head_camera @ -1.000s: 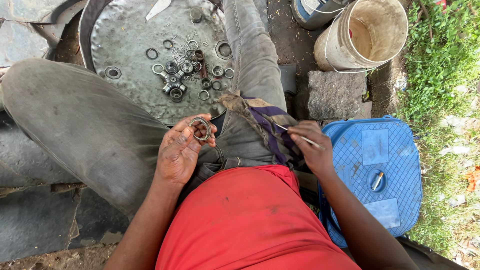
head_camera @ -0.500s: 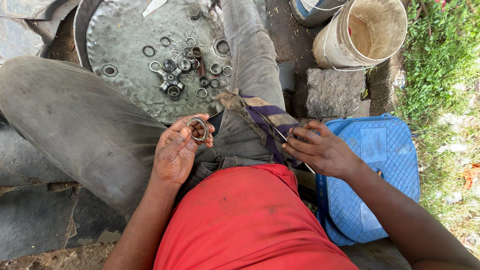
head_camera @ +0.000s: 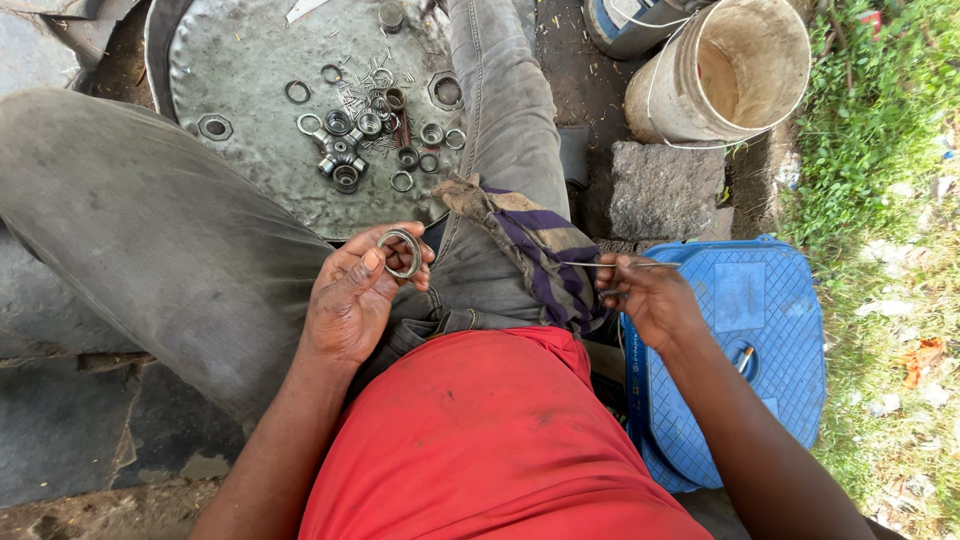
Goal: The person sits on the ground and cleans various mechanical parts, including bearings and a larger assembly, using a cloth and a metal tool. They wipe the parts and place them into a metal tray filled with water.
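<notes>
- One grey metal ring [head_camera: 400, 252] pinched in left hand [head_camera: 352, 300], centre frame.
- Right hand [head_camera: 650, 300] pinches thin metal wire [head_camera: 620, 264].
- Remaining: loose bearing parts [head_camera: 360, 130] on round metal tray [head_camera: 240, 180], upper left.

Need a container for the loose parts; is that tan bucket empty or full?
Empty as far as shown: the tan bucket stands upright and open, its bare inner wall visible; the very bottom is hidden.

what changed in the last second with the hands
The right hand swung in toward the rag, then back out over the blue case, keeping its thin rod. The left hand stayed put, still pinching the ring. The parts on the tray did not move.
</notes>
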